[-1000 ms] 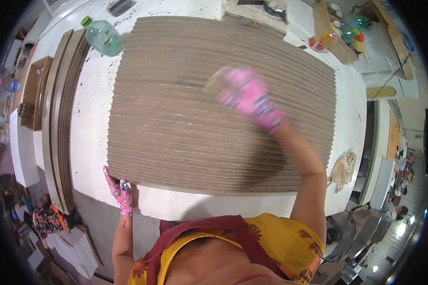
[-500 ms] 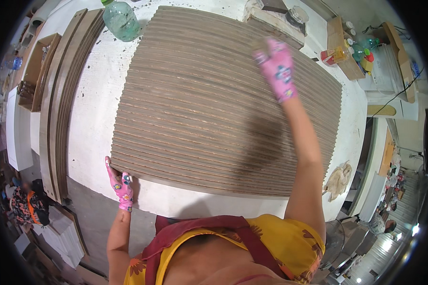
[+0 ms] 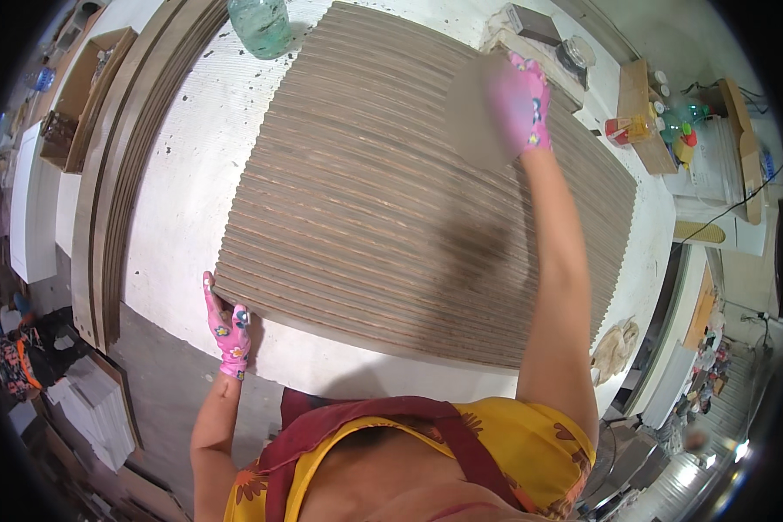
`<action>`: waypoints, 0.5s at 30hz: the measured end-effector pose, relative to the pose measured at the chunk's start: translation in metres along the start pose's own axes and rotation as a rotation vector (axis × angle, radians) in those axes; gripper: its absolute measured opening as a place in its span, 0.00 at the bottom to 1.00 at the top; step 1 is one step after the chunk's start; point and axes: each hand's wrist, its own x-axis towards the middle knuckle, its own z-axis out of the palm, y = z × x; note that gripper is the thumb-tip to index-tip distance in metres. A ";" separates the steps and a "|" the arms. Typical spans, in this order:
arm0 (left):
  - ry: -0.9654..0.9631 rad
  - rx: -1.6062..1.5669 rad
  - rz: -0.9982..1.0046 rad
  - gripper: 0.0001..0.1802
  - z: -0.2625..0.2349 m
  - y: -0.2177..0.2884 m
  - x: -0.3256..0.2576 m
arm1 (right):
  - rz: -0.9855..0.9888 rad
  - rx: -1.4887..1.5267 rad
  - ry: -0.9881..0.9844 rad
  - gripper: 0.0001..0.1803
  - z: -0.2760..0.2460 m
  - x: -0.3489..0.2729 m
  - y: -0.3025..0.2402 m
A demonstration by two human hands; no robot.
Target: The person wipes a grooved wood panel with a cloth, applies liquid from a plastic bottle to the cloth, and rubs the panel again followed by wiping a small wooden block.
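Note:
A large brown-grey ribbed panel [image 3: 357, 200] lies flat on the white worktop [image 3: 170, 209], its grooves running from side to side. At its near left corner my left hand [image 3: 230, 337], in a pink flowered glove, grips the edge, one finger along the side and the thumb at the front. My right hand [image 3: 535, 104], in a matching glove, is over the panel's far right part with the arm stretched out. A grey-brown smear hides most of its fingers. They look curled round something I cannot make out.
Long brown boards [image 3: 104, 217] stand stacked at the left. Beyond the panel are a green-tinted bottle [image 3: 261, 30], a dark block [image 3: 533, 24] and a glass jar [image 3: 576, 54]. A crumpled cloth [image 3: 615, 351] lies at the right, below a cardboard box [image 3: 648, 130] of bottles.
My right hand has turned and shifted slightly right over the far part of the panel. The view has swung a little; my left hand stays at the same corner.

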 end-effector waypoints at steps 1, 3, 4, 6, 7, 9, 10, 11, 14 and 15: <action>0.016 0.006 -0.002 0.48 -0.002 -0.001 -0.003 | -0.220 -0.025 -0.048 0.17 -0.007 -0.006 -0.036; 0.026 0.017 0.000 0.48 -0.005 -0.003 -0.006 | 0.020 0.441 -0.247 0.14 -0.028 -0.024 -0.141; 0.032 0.016 -0.013 0.48 -0.005 -0.003 -0.006 | -0.452 0.281 -0.051 0.13 -0.028 -0.037 -0.177; 0.040 0.018 -0.030 0.48 -0.007 -0.003 -0.006 | -0.534 0.543 -0.428 0.11 -0.028 -0.064 -0.236; 0.034 0.016 -0.040 0.48 -0.007 -0.002 -0.006 | -0.504 0.510 -0.405 0.10 -0.026 -0.058 -0.235; 0.032 0.012 -0.062 0.48 -0.007 0.001 -0.008 | -0.451 0.449 -0.365 0.09 -0.008 -0.027 -0.221; 0.025 0.013 -0.052 0.48 -0.006 0.003 -0.007 | -0.433 0.336 -0.258 0.07 0.015 -0.001 -0.186; 0.027 0.013 -0.046 0.48 -0.005 0.004 -0.006 | -0.281 0.289 -0.148 0.08 0.016 0.022 -0.153; 0.011 0.013 -0.015 0.48 -0.005 -0.001 -0.003 | 0.108 -0.283 -0.075 0.17 0.009 0.064 -0.073; 0.008 0.010 -0.005 0.48 -0.006 -0.005 -0.003 | 0.122 -0.250 -0.051 0.19 0.003 0.062 -0.078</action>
